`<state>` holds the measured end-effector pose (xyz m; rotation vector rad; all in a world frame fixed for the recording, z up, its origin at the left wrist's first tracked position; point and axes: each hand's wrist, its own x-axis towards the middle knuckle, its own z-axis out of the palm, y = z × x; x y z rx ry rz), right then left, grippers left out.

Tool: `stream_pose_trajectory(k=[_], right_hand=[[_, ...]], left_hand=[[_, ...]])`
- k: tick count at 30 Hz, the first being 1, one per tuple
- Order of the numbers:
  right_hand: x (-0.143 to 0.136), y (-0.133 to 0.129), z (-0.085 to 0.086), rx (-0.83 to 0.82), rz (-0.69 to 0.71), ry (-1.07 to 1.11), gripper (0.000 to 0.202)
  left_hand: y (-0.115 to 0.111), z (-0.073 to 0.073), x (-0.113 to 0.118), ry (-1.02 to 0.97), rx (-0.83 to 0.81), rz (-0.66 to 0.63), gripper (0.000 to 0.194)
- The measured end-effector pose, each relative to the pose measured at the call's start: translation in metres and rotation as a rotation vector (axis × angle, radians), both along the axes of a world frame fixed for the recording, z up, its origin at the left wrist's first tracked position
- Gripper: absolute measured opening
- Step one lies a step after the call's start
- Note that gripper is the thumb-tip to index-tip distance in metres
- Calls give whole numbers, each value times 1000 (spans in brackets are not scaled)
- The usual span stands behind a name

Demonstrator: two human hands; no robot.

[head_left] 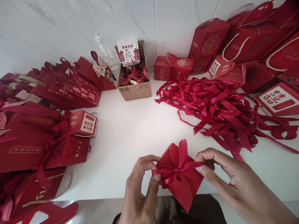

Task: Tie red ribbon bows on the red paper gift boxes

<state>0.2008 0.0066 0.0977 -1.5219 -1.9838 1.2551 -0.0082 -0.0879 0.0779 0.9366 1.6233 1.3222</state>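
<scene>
A small red gift box with petal-shaped top flaps is at the table's front edge, between my hands. Red ribbon is tied in a bow over the middle of its top. My left hand pinches the ribbon loop at the box's left side, thumb in front. With thumb and forefinger, my right hand grips the ribbon on the other side of the knot. The underside of the box is hidden.
A heap of loose red ribbons lies to the right. Behind stand a cardboard box with printed cards and a clear plastic bottle. Red gift boxes crowd the left and right sides of the white table.
</scene>
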Motion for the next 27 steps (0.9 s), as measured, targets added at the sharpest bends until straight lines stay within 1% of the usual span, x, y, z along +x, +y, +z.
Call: stream_pose_trajectory(k=[3, 6, 9, 12, 14, 16, 18, 19, 22, 23, 25, 27], right_hand=[[-1, -3, 0, -50, -53, 12, 38], [-3, -5, 2, -90, -111, 20, 42], [-5, -3, 2, -117, -141, 47, 43], [-4, 2, 1, -150, -162, 58, 42], [-2, 5, 0, -166, -161, 73, 41], [0, 8, 0, -178, -114, 123, 38], [3, 9, 1, -191, -76, 192, 37], [6, 10, 2, -192, -83, 217, 38], [17, 13, -1, -152, -177, 218, 38], [23, 15, -4, -132, -184, 197, 37], [33, 16, -13, -115, -133, 152, 36], [42, 14, -25, -111, -57, 104, 37]], left_hand=[[0, 0, 0, 16, 16, -1, 23], [0, 0, 1, 34, -6, 25, 24], [0, 0, 2, 54, -29, 46, 26], [0, 1, 2, 33, -26, 44, 27], [0, 3, 1, 14, -41, 41, 28], [-1, 4, 1, 3, -62, 59, 28], [-3, 4, -1, -20, -33, 92, 25], [-5, 3, -2, -31, -2, 112, 25], [-12, -6, -7, -52, 95, 160, 26], [-15, -10, -8, -37, 120, 174, 26], [-18, -21, -8, 10, 158, 169, 36], [-19, -30, -4, 49, 156, 127, 49]])
